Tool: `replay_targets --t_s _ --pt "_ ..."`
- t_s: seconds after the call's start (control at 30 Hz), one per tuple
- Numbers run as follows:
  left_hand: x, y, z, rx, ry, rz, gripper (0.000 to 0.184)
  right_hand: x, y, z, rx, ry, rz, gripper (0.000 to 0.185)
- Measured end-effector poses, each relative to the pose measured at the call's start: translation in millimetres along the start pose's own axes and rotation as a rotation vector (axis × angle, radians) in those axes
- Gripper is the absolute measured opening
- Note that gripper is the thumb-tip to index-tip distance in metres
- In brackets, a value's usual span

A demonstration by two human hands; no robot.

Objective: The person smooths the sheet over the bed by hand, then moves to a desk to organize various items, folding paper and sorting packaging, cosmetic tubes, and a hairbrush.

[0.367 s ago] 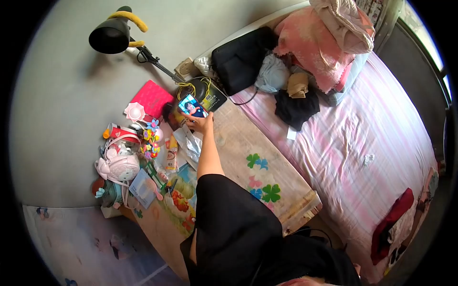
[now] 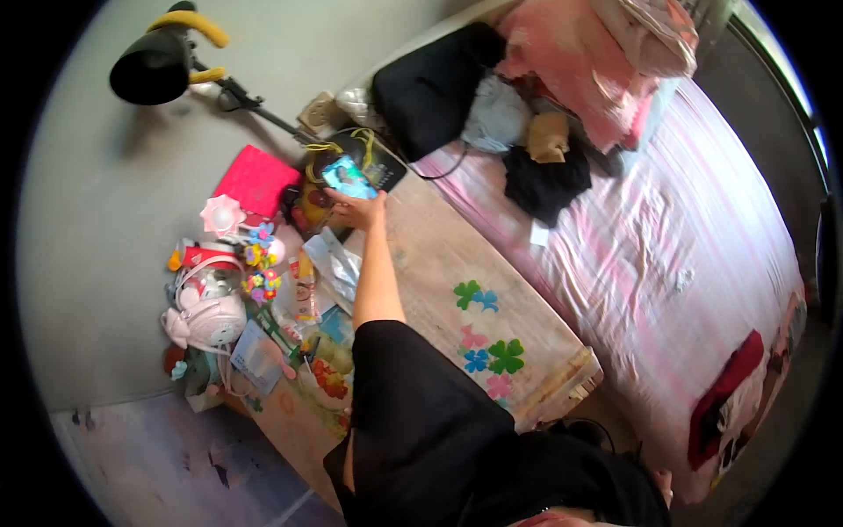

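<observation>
While the right hand (image 2: 356, 211) is gripping the phone (image 2: 349, 178) by its near end above the far end of the table (image 2: 426, 241), the left hand is not showing, so its state cannot be told. If the grip is loosening, the phone is probably slipping; a low sweep is risking contact with the yellow cord (image 2: 318, 147) at the table's far end or the plastic flowers (image 2: 262, 256) at its left. Room for moving is lying along the table's right half, over the clover stickers (image 2: 507, 356), with the bed (image 2: 632, 220) bordering its right edge.
</observation>
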State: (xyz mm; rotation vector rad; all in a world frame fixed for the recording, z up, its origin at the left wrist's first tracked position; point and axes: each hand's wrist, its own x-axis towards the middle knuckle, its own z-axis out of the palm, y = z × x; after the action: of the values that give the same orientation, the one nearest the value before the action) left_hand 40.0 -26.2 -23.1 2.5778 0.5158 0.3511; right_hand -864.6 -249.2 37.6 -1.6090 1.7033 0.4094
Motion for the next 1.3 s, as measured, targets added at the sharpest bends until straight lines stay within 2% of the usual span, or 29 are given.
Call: replay_targets --t_s 0.07,0.1,0.13,0.17,0.2,0.27,0.33,0.37,0.4,0.47,0.5,0.53,0.57,0.63,0.67,0.7,0.8,0.83,0.9,0.93,1.0,1.03,1.1,1.13,1.17,1.23,1.27,1.3 --pt "11 -4 -7 0.053 -0.012 -0.005 0.121 -8 8 18 0.134 -0.015 0.005 0.021" --pt "22 -7 0 0.127 0.015 0.006 0.125 -9 -38 24 0.224 0.009 0.121 0.019" --pt "18 2 -16 0.113 -0.050 0.003 0.129 -13 -73 24 0.166 -0.003 0.129 0.017" --pt "18 -10 -3 0.138 0.010 0.017 0.131 23 -9 27 0.161 0.001 0.007 0.018" --pt "12 -16 2 0.143 0.129 0.101 0.129 11 -52 22 0.207 -0.009 0.113 0.019" --pt "-13 -20 -4 0.061 0.173 0.281 0.118 21 -68 21 0.097 -0.020 -0.013 0.023" --pt "-56 -21 -1 -0.035 0.172 0.504 0.105 47 -83 27 -0.107 0.026 -0.080 0.020" --pt "-86 -6 -14 -0.130 0.042 0.608 0.092 61 -90 29 -0.209 0.054 -0.109 0.019" --pt "-121 -7 -21 -0.196 -0.028 0.727 0.087 82 -76 34 -0.189 0.010 -0.129 0.018" --pt "-181 -5 -20 -0.318 -0.171 0.944 0.074 101 -110 44 -0.159 0.022 -0.204 0.017" --pt "-220 -1 -31 -0.343 -0.266 0.982 0.068 120 -106 48 -0.173 0.009 -0.262 0.017" --pt "-247 1 -34 -0.372 -0.336 1.034 0.062 121 -137 52 -0.171 0.018 -0.234 0.017" --pt "-268 8 -38 -0.400 -0.496 1.060 0.057 141 -151 55 -0.082 -0.065 -0.246 0.018" --pt "-308 8 -44 -0.341 -0.590 1.171 0.042 140 -192 53 0.109 -0.135 -0.154 0.016" --pt "-320 6 -40 -0.308 -0.640 1.205 0.037 157 -199 59 0.079 -0.101 -0.235 0.016" --pt "-331 2 -38 -0.306 -0.650 1.209 0.037 165 -214 54 0.010 -0.070 -0.262 0.016" --pt "-349 1 -29 -0.114 -0.591 1.290 0.021 225 -224 50 0.044 0.052 -0.286 0.020" --pt "-350 5 -28 -0.098 -0.559 1.255 0.021 251 -227 51 0.076 0.102 -0.296 0.024" --pt "-358 17 -24 -0.066 -0.502 1.167 0.020 281 -253 30 0.210 0.195 -0.176 0.030" --pt "-357 15 -19 -0.020 -0.481 1.158 0.020 306 -260 28 0.212 0.180 -0.189 0.030" --pt "-358 16 -23 0.020 -0.507 1.138 0.018 351 -271 30 0.109 0.563 -0.255 0.035" --pt "-359 19 -24 0.025 -0.509 1.132 0.017 360 -282 28 0.117 0.546 -0.266 0.035" --pt "-357 20 -21 0.050 -0.478 1.136 0.016 364 -316 17 0.045 0.808 -0.498 0.038" --pt "-360 21 -21 0.061 -0.472 1.130 0.015 378 -315 19 0.047 0.796 -0.500 0.038" --pt "-360 22 -21 0.047 -0.470 1.139 0.014 387 -312 23 -0.205 0.682 -0.568 0.036" --pt "-364 22 -23 0.067 -0.468 1.135 0.014 390 -310 28 -0.210 0.531 -0.594 0.019" --pt "-363 23 -23 0.069 -0.459 1.150 0.015 391 -314 33 -0.207 0.522 -0.599 0.019" --pt "-362 22 -21 0.078 -0.451 1.162 0.016 394 -317 36 -0.057 0.478 -0.635 0.018"
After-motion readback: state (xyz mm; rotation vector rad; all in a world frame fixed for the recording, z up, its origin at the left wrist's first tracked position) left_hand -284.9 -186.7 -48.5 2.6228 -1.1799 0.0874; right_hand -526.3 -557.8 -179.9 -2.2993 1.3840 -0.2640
